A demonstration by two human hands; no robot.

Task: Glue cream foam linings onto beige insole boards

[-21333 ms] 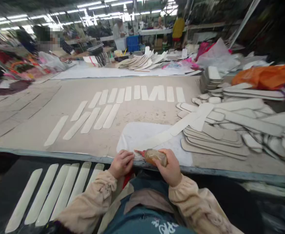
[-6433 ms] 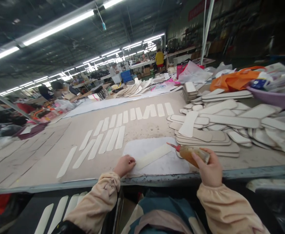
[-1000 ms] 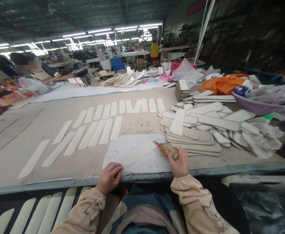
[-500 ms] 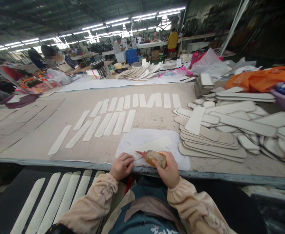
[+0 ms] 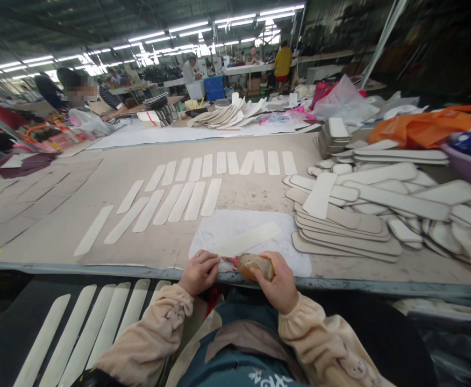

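Note:
My right hand (image 5: 276, 279) is wrapped round an amber glue bottle (image 5: 255, 266), which lies nearly level with its red nozzle pointing left. Close to the nozzle tip, my left hand (image 5: 200, 273) rests at the table's front edge with its fingers bent and pressed together. Whatever those fingers pinch is hidden. Both hands are over the near edge of a white sheet (image 5: 284, 244). On that sheet, just beyond the bottle, a pale long strip (image 5: 251, 236) lies slanted.
Two rows of pale strips (image 5: 195, 201) lie on the table (image 5: 255, 196). Stacked grey-edged panels (image 5: 348, 244) and loose white pieces stand right. More strips (image 5: 74, 328) lie on a dark surface at lower left. An orange bag (image 5: 421, 129) sits at the far right; people work behind.
The bottle's nozzle has dropped and shifted slightly left and toward me, down beside my left fingers. My left hand has barely moved. The whole view has shifted a little.

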